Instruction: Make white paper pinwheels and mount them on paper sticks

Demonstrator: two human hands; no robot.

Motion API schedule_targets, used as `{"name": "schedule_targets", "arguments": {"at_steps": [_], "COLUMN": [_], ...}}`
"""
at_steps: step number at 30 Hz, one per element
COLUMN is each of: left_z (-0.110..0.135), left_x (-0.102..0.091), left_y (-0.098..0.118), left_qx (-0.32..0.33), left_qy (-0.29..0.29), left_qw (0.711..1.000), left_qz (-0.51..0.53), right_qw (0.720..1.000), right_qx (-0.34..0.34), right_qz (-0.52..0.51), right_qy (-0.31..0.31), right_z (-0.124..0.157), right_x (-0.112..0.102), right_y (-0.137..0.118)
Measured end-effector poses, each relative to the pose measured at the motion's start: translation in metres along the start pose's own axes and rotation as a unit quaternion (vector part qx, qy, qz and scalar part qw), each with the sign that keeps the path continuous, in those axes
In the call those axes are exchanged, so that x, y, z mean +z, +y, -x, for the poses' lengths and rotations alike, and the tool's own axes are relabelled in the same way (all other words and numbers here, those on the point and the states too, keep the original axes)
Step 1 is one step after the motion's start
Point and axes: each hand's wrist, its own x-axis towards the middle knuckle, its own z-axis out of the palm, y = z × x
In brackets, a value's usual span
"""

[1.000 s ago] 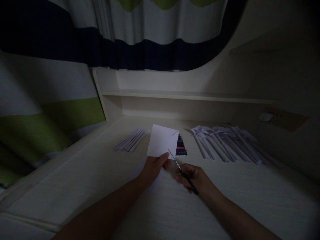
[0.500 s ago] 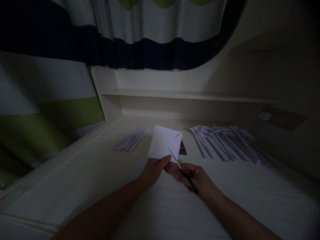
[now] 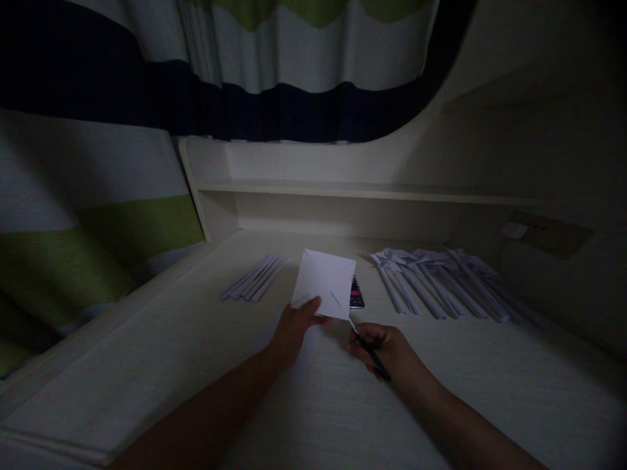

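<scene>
My left hand (image 3: 296, 329) grips a white square of paper (image 3: 323, 282) by its lower left edge, thumb on top and fingers underneath. Thin slits run inward from the sheet's corners, one of them a diagonal line at the lower right. A pair of scissors (image 3: 368, 352) with dark handles is in my right hand (image 3: 385, 349), fingers closed round it. Its blades point up and left, with the tip at the paper's lower right corner. Partly covered by the sheet, a dark phone-like object (image 3: 357, 300) lies on the desk.
Several thin white paper strips or tubes (image 3: 255, 277) lie to the left. On the right rests a row of white paper sticks with folded pinwheel-like heads (image 3: 431, 281). Behind are a low shelf (image 3: 343, 189) and a curtain (image 3: 304, 59); a wall socket (image 3: 553, 234) is at right.
The scissor blades have drawn back from over the paper to its corner, and a slit now shows there. My left thumb has shifted left along the sheet.
</scene>
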Motion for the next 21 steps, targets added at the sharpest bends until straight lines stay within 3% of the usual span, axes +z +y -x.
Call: {"name": "schedule_targets", "arguments": {"at_steps": [2,6,9,14,17,21], "left_z": [-0.008,-0.021,-0.022,-0.021,-0.025,-0.031], "left_x": [-0.007,-0.024,-0.032,-0.036,-0.038,-0.044], "left_y": [0.006,0.014,0.011,0.003,0.002,0.006], "left_qx": [0.016,0.007,-0.027,-0.024,-0.006,0.022], "left_qy": [-0.006,-0.03,-0.059,-0.051,-0.018,0.089], "left_qw": [0.998,0.997,0.998,0.998,1.0,0.996], "left_qz": [0.063,0.067,0.025,-0.023,-0.016,-0.008], "right_qw": [1.0,0.999,0.998,0.996,0.995,0.993], "right_qx": [0.0,0.004,0.015,0.021,0.028,0.053], "right_qz": [0.002,0.016,0.045,0.068,0.07,0.07], "right_qy": [-0.004,-0.03,-0.048,-0.05,-0.061,-0.079], "right_z": [-0.002,-0.006,-0.007,-0.008,-0.011,-0.017], "right_x": [-0.002,-0.003,-0.002,-0.002,-0.004,-0.007], "right_y": [0.002,0.007,0.007,0.007,0.01,0.019]}}
